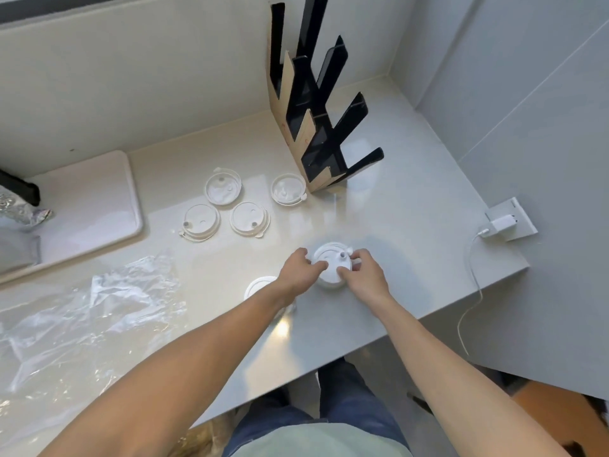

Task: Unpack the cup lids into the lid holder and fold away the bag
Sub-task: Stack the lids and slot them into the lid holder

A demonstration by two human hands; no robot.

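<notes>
- Gripping is observed at a small stack of white lids [330,266] on the pale worktop [412,258]: the left hand [298,268] is curled against its left edge and the right hand [362,270] pinches its right edge, thumb on top.
- The stack is held from both sides, it is judged, so that the lids are squared up or one is prised off before loading.
- Four single lids [223,187] [287,189] [201,222] [249,218] are laid out flat and apart between the hands and the holder, presumably so that each can be picked singly.
- One further lid [260,286] lies partly hidden under the left wrist.
- The lid holder [316,103], black slats on a tan frame, stands upright at the back of the worktop; no lid is seen in its slots, so loading is judged not yet begun.
- The clear plastic bag [92,311] lies crumpled and spread open at the left, unfolded; it appears emptied.
- A white tray [89,206] is set at the far left; a charger [501,222] is plugged into a wall socket at the right.
- No brand, label or legible writing is found on any item.
</notes>
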